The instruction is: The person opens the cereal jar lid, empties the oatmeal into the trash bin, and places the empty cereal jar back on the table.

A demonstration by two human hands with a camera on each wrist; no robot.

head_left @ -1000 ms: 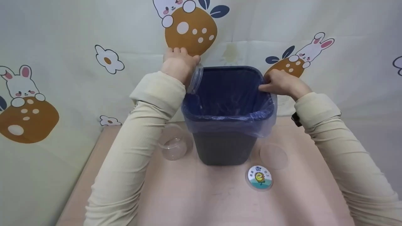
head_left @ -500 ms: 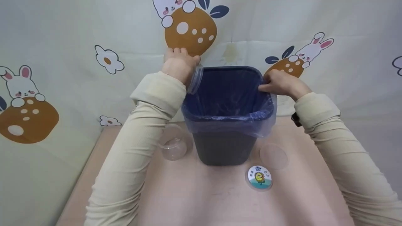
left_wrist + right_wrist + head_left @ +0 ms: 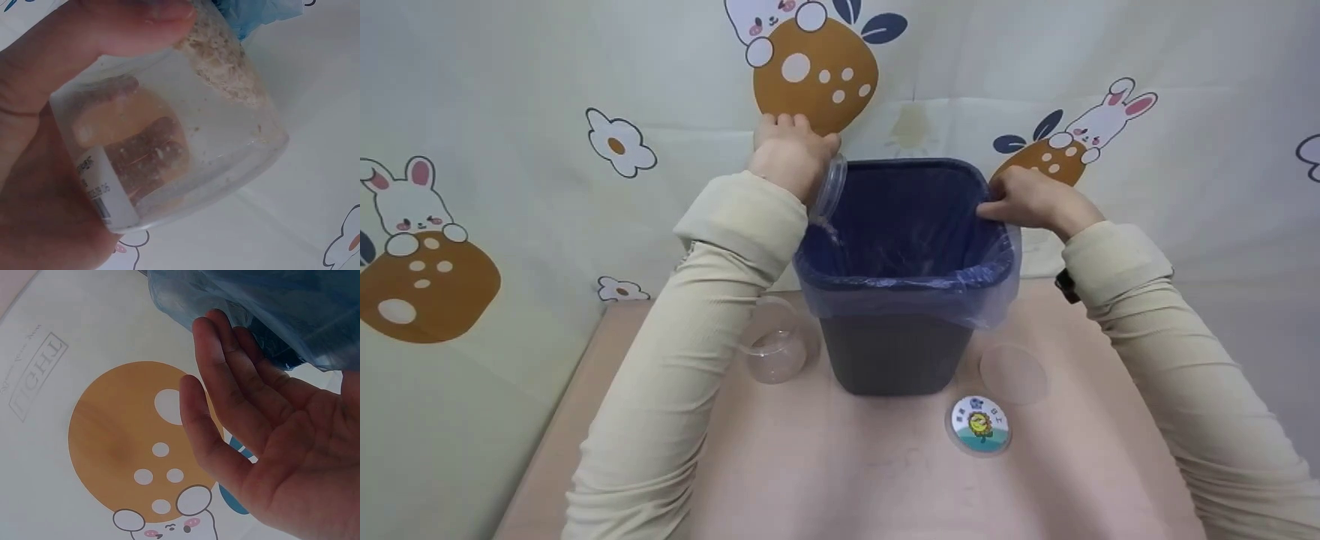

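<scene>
My left hand (image 3: 791, 154) grips a clear plastic jar (image 3: 242, 163), tilted with its mouth over the left rim of a dark grey trash can (image 3: 896, 356). Pale, shredded flakes (image 3: 222, 64) gather along the jar's side in the left wrist view, and some spill from its mouth. A translucent blue bin bag (image 3: 900, 300) lines the can and folds over its edge. On the other side, my right hand (image 3: 1035, 196) holds the can's rim, thumb inside and fingers outside beneath the bag. The bottom of the can's interior is too dark to make out.
A clear plastic tub (image 3: 775, 360) stands left of the can on the pink table (image 3: 840, 480). To the right lie a clear disc (image 3: 1012, 375) and a round lid (image 3: 980, 424) with a sunflower picture. A printed curtain (image 3: 547, 210) hangs close behind.
My left hand has shifted very slightly right with the jar, and flakes now show falling from the jar's mouth. My right hand and the can stay in place.
</scene>
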